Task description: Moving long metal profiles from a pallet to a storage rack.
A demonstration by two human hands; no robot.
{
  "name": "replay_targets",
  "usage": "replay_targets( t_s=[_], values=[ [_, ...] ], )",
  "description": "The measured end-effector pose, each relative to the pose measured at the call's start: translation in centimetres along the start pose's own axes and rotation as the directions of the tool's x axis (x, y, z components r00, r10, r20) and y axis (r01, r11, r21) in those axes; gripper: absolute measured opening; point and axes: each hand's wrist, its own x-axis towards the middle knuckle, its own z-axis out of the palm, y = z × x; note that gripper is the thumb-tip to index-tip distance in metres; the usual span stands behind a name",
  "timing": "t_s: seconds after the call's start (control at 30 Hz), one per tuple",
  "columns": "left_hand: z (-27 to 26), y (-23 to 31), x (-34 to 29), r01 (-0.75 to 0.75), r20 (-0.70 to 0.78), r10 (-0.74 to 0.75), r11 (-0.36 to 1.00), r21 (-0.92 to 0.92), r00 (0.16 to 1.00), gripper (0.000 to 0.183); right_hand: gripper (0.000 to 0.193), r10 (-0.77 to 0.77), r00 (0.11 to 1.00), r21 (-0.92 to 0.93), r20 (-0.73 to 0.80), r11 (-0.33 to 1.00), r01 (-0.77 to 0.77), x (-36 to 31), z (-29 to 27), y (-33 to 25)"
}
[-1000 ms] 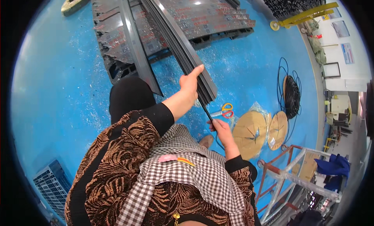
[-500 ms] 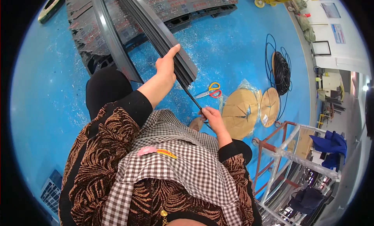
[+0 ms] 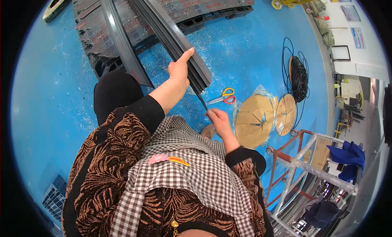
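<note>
My left hand (image 3: 180,69) is wrapped round the near end of a long dark grey profile (image 3: 175,37) with grooves along its side, thumb on top. From the profile's end runs a thin black strip (image 3: 203,101), which looks like rubber seal. Fingers closed, my right hand (image 3: 220,122) pinches this strip a short way below the profile. Scissors (image 3: 222,100) with one yellow and one red handle lie on the blue floor beside the right hand. A second grey profile (image 3: 122,43) slants down to the left of the held one.
Stacked dark profiles (image 3: 87,28) lie on a black pallet at the far left. To the right are a brown cardboard disc (image 3: 247,126), a smaller disc (image 3: 287,110) and a coil of black strip (image 3: 300,84). A metal-framed cart (image 3: 292,158) stands at the right, blue cloth on it.
My right hand has moved slightly up along the strip toward the profile's end. The strip's tail that showed below that hand is out of sight now. The left hand keeps its grip.
</note>
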Motion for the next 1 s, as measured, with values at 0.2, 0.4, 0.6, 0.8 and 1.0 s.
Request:
replay_targets(
  t_s=[0.2,0.4,0.6,0.8,1.0],
  values=[
    [-0.6,0.1,0.1,-0.016,0.005,0.016,1.000,-0.027,1.000,0.059,0.023,0.054,0.999,0.084,0.007,0.995,-0.055,2.1,1.4,-2.2],
    [-0.2,-0.3,-0.1,-0.003,-0.029,0.002,0.999,-0.042,1.000,0.058,0.023,0.067,0.997,0.003,-0.039,0.998,-0.067,-0.4,-0.5,-0.5],
    [-0.6,-0.3,0.7,-0.024,-0.008,0.023,0.999,-0.044,1.000,0.057,0.024,0.073,0.997,0.031,-0.023,0.997,-0.072,2.4,2.1,-3.4],
    [0.3,-0.5,-0.4,-0.066,-0.037,0.065,0.997,-0.028,0.997,0.051,0.024,-0.033,0.999,-0.091,-0.033,0.995,0.030,-0.2,-0.4,0.8],
    [-0.2,-0.5,-0.4,-0.083,-0.074,0.081,0.996,-0.032,0.994,0.047,0.027,0.001,1.000,-0.049,-0.009,0.999,-0.001,2.5,2.0,-3.0]
  ],
)
